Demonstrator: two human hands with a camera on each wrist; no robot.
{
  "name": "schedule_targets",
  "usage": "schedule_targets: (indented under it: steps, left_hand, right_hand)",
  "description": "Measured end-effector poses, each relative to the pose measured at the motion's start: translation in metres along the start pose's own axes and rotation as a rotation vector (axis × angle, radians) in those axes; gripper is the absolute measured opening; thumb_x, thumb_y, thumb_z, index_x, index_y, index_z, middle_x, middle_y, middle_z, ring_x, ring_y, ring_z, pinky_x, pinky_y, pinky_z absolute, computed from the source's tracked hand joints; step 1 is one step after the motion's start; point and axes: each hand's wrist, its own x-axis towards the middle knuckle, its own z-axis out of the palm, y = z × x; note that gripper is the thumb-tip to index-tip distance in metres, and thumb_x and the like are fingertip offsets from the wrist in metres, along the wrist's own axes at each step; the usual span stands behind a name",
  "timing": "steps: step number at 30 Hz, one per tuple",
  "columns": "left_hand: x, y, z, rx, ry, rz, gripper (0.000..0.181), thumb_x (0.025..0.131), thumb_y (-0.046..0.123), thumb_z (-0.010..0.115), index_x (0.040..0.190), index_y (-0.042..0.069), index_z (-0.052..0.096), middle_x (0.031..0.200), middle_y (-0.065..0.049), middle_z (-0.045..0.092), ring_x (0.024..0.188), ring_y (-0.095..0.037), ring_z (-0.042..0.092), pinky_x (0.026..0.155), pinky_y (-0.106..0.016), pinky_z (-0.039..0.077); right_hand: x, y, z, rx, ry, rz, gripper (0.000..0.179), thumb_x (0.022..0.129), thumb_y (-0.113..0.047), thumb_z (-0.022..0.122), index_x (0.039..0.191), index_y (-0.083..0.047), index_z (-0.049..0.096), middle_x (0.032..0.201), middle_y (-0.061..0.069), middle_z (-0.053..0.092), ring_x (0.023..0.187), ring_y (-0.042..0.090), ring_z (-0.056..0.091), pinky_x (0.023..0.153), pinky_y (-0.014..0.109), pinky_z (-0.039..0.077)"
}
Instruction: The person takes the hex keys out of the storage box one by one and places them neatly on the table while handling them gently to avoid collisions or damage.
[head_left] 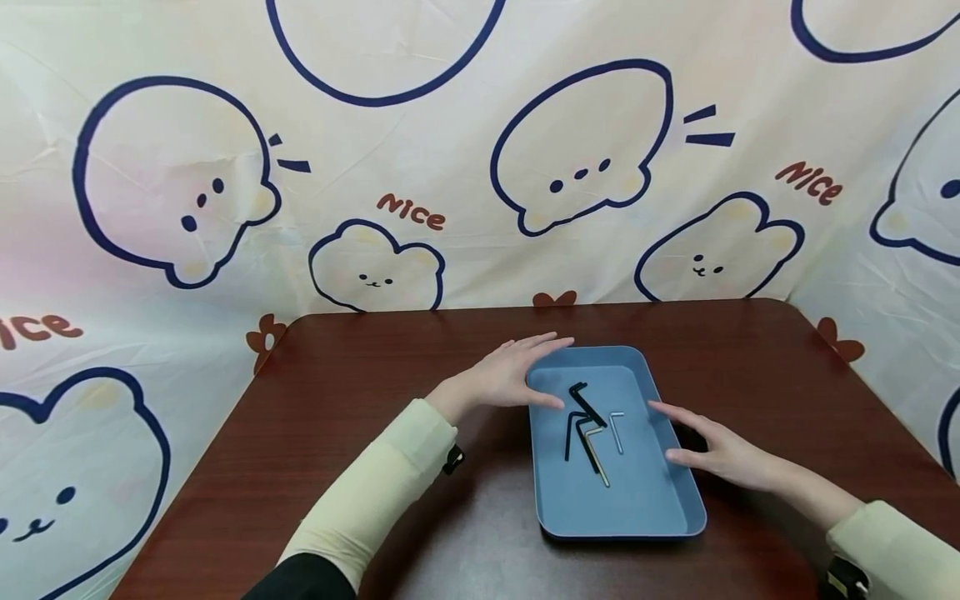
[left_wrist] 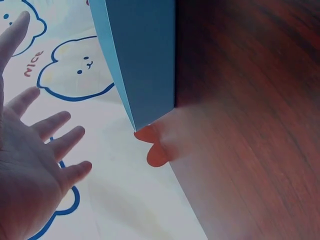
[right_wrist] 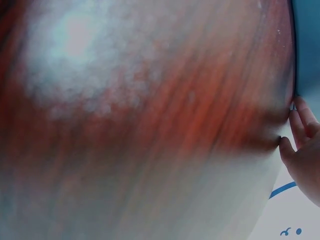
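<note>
A blue rectangular tray (head_left: 622,518) lies on the table with several L-shaped hex keys inside. Some are black (head_left: 589,407), crossing one another; a gold-toned hex key (head_left: 597,463) overlaps them, and a small silver hex key (head_left: 617,434) lies to their right. My left hand (head_left: 517,372) is at the tray's far left corner, fingers spread and holding nothing. In the left wrist view its palm shows beside the tray wall (left_wrist: 145,55). At the tray's right side is my right hand (head_left: 723,454), thumb and fingers extended, fingertips right at the rim.
The dark wooden table (head_left: 360,367) extends around the tray on every side. A pale cartoon-printed cloth (head_left: 465,267) hangs behind the table's far edge and along both sides.
</note>
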Motion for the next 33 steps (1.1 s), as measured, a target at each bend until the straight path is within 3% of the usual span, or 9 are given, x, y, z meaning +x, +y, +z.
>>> schedule_targets:
  steps: [4,11,19,27,33]
  left_hand:
    - [0.003,0.0,-0.001,-0.094,-0.031,0.009,0.088,0.082,0.048,0.075,0.154,0.028,0.028,0.158,-0.002,0.023,0.142,-0.017,0.024,0.111,-0.046,0.026]
    - [0.01,0.001,0.002,-0.182,-0.074,0.044,0.083,0.082,0.039,0.077,0.151,0.022,0.035,0.152,0.003,0.036,0.135,-0.015,0.034,0.108,-0.038,0.032]
    - [0.016,0.0,0.014,-0.177,-0.116,0.063,0.065,0.084,0.033,0.077,0.141,0.017,0.051,0.144,0.003,0.047,0.132,-0.011,0.038,0.11,-0.035,0.03]
    - [0.023,-0.006,0.031,-0.186,-0.124,0.077,0.051,0.084,0.028,0.078,0.129,0.013,0.061,0.132,0.003,0.058,0.12,-0.009,0.049,0.102,-0.03,0.039]
    - [0.026,-0.007,0.043,-0.167,-0.114,0.069,0.039,0.084,0.029,0.078,0.118,0.014,0.069,0.127,0.003,0.061,0.111,-0.009,0.053,0.095,-0.025,0.042]
  right_hand:
    - [0.0,0.001,0.0,-0.001,-0.005,0.01,0.063,0.096,-0.019,0.063,0.15,-0.006,0.033,0.151,0.022,0.032,0.128,-0.007,0.03,0.097,0.015,0.031]
    - [0.0,0.0,0.0,-0.02,-0.005,0.021,0.064,0.096,-0.02,0.063,0.151,-0.009,0.032,0.151,0.022,0.032,0.133,0.024,0.034,0.097,0.015,0.031]
    - [0.0,0.0,-0.001,-0.011,-0.005,0.018,0.063,0.096,-0.02,0.063,0.151,-0.009,0.032,0.151,0.022,0.032,0.133,0.01,0.033,0.097,0.013,0.029]
    - [0.001,0.0,-0.001,-0.028,-0.01,0.02,0.064,0.096,-0.019,0.063,0.151,-0.008,0.032,0.151,0.022,0.032,0.132,0.034,0.034,0.098,0.018,0.033]
    - [0.001,0.0,-0.001,-0.035,-0.012,0.02,0.064,0.096,-0.019,0.063,0.151,-0.008,0.031,0.151,0.023,0.032,0.131,0.037,0.034,0.098,0.021,0.034]
